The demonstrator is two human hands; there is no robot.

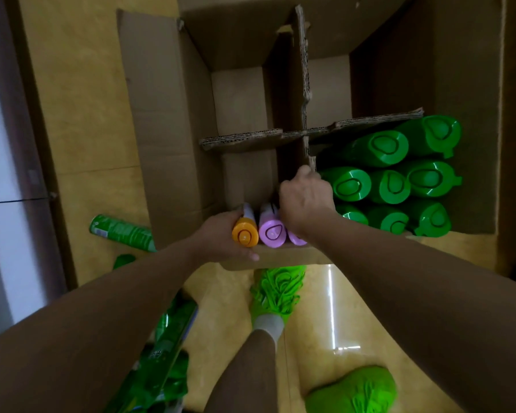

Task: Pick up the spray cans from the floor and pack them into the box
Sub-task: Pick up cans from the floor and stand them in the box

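Observation:
A large cardboard box [167, 120] stands open on the floor, split by a cross-shaped divider [306, 84]. Its near right compartment holds several green-capped spray cans [390, 186]. In the near left compartment stand an orange-capped can [245, 234], a purple-capped can [272, 232] and a second purple cap [295, 238], partly hidden. My left hand [221, 234] grips the orange-capped can from the left. My right hand [306, 201] is curled over the hidden purple can beside the divider's near end. A green can [121, 232] lies on the floor left of the box.
More green cans or packaging [158, 353] lie on the floor at the lower left. My feet in green fringed slippers [276, 290] stand close to the box's near wall. A white panel with a dark frame [0, 144] runs along the left. The floor is glossy yellow tile.

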